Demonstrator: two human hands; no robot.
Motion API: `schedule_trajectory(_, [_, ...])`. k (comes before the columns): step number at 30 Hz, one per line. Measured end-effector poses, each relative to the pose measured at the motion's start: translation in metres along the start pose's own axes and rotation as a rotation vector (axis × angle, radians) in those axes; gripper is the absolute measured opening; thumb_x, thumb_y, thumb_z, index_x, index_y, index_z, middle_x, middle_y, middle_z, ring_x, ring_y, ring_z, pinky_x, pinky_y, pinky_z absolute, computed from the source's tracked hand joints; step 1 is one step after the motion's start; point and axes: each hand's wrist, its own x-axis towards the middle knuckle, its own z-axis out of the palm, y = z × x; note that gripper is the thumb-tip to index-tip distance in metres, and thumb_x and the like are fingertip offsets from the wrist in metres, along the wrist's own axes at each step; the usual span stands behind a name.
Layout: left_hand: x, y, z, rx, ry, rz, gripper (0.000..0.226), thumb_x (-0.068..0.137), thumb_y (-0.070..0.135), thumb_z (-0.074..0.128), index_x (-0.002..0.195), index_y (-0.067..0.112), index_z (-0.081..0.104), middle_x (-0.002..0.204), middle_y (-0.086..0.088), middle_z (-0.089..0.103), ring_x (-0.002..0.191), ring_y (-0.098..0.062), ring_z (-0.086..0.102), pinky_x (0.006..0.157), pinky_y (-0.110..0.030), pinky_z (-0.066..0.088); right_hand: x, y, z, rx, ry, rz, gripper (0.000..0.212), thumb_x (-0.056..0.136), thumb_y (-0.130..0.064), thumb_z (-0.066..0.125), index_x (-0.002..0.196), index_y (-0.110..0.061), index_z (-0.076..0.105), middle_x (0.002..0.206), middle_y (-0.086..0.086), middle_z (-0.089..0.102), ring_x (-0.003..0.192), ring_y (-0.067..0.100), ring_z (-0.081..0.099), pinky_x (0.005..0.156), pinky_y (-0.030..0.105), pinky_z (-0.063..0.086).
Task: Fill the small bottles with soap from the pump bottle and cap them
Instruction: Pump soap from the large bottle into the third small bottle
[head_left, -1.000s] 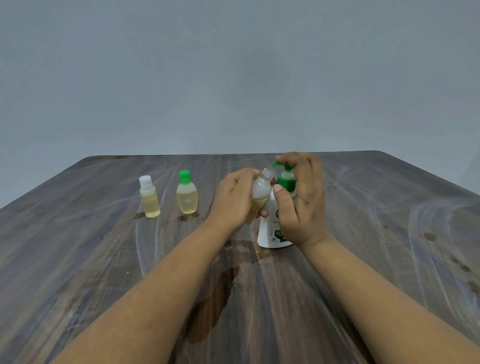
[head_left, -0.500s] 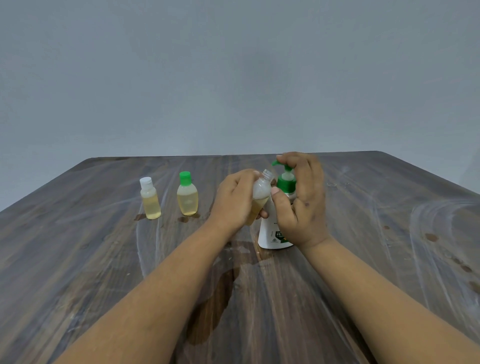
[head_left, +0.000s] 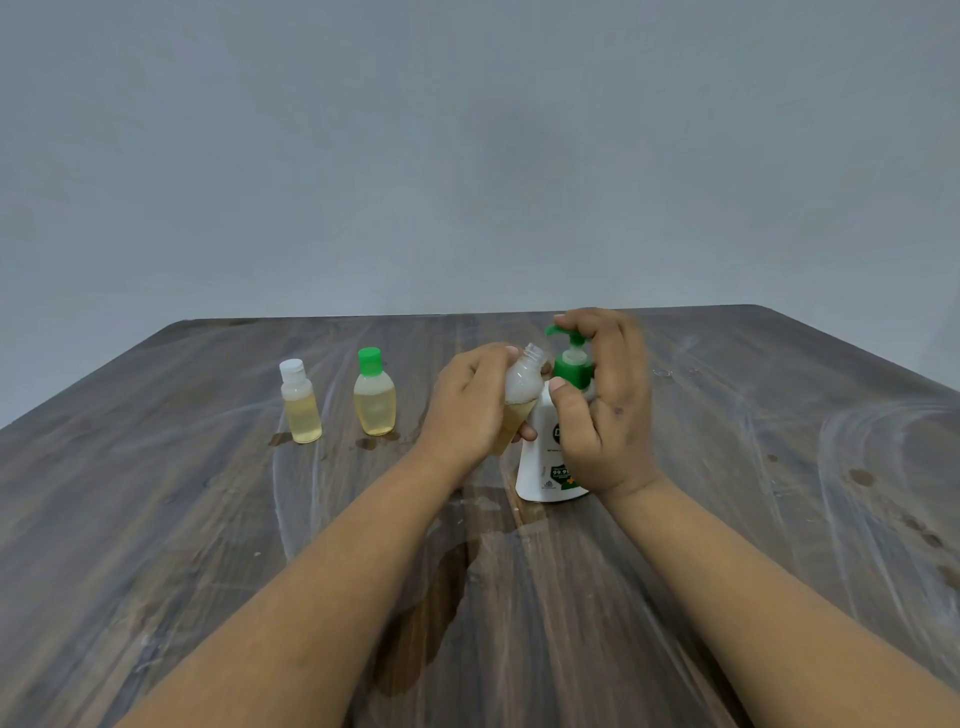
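My left hand (head_left: 470, 405) grips a small clear uncapped bottle (head_left: 522, 389), tilted with its mouth toward the green spout of the pump bottle (head_left: 543, 457). Yellowish soap fills its lower part. My right hand (head_left: 608, 410) wraps the white pump bottle, fingers over the green pump head (head_left: 571, 358), thumb on the bottle's front. Two small filled bottles stand at the left: one with a white cap (head_left: 300, 402), one with a green cap (head_left: 374, 392).
The wooden table (head_left: 779, 493) has wet patches in front of the pump bottle and small spills under the two capped bottles. A plain grey wall rises behind the table's far edge.
Hardly anything has moved. My right hand's fingers have risen slightly on the pump head; the left hand still holds the small bottle at the spout.
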Motion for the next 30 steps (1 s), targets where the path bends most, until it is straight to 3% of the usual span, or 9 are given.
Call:
schedule_trajectory(5, [0.0007, 0.0024, 0.0015, 0.010, -0.006, -0.001, 0.037, 0.100, 0.020, 0.040, 0.079, 0.004, 0.066, 0.068, -0.013, 0.061, 0.053, -0.032, 0.060, 0.052, -0.033, 0.050, 0.0052, 0.0002, 0.0004, 0.001, 0.054, 0.035, 0.029, 0.075, -0.018, 0.049, 0.095, 0.000, 0.062, 0.096, 0.004, 0.057, 0.091, 0.024, 0.055, 0.077, 0.028, 0.044])
schedule_trajectory(8, [-0.0002, 0.0031, 0.0017, -0.001, -0.010, -0.010, 0.037, 0.102, 0.018, 0.039, 0.078, 0.005, 0.064, 0.068, -0.012, 0.061, 0.053, -0.030, 0.060, 0.050, -0.032, 0.051, 0.0062, 0.0008, 0.0013, -0.007, 0.078, 0.051, 0.023, 0.074, -0.015, 0.050, 0.088, -0.002, 0.062, 0.090, 0.002, 0.056, 0.085, 0.023, 0.054, 0.071, 0.030, 0.044])
schedule_trajectory(14, [0.0008, 0.0020, 0.0013, 0.001, -0.017, -0.004, 0.038, 0.102, 0.018, 0.038, 0.094, -0.005, 0.068, 0.089, -0.027, 0.066, 0.052, -0.031, 0.059, 0.054, -0.034, 0.051, 0.0011, -0.0012, -0.0029, -0.016, 0.000, -0.004, 0.042, 0.074, -0.017, 0.050, 0.111, 0.002, 0.058, 0.109, 0.009, 0.054, 0.102, 0.023, 0.051, 0.087, 0.022, 0.041])
schedule_trajectory(22, [0.0002, 0.0025, 0.0007, -0.007, -0.024, 0.007, 0.036, 0.103, 0.016, 0.037, 0.085, 0.000, 0.064, 0.074, -0.018, 0.061, 0.050, -0.026, 0.058, 0.046, -0.029, 0.050, 0.0067, 0.0005, 0.0010, -0.014, 0.073, 0.049, 0.025, 0.075, -0.016, 0.049, 0.090, -0.001, 0.062, 0.093, -0.001, 0.054, 0.087, 0.021, 0.054, 0.072, 0.029, 0.045])
schedule_trajectory(30, [0.0024, -0.0021, 0.0007, 0.016, -0.019, 0.016, 0.040, 0.102, 0.020, 0.038, 0.096, -0.010, 0.064, 0.089, -0.032, 0.064, 0.053, -0.033, 0.060, 0.057, -0.037, 0.049, 0.0026, -0.0018, -0.0036, -0.012, 0.005, 0.001, 0.041, 0.071, -0.012, 0.051, 0.108, 0.002, 0.058, 0.107, 0.008, 0.053, 0.099, 0.020, 0.050, 0.086, 0.019, 0.039])
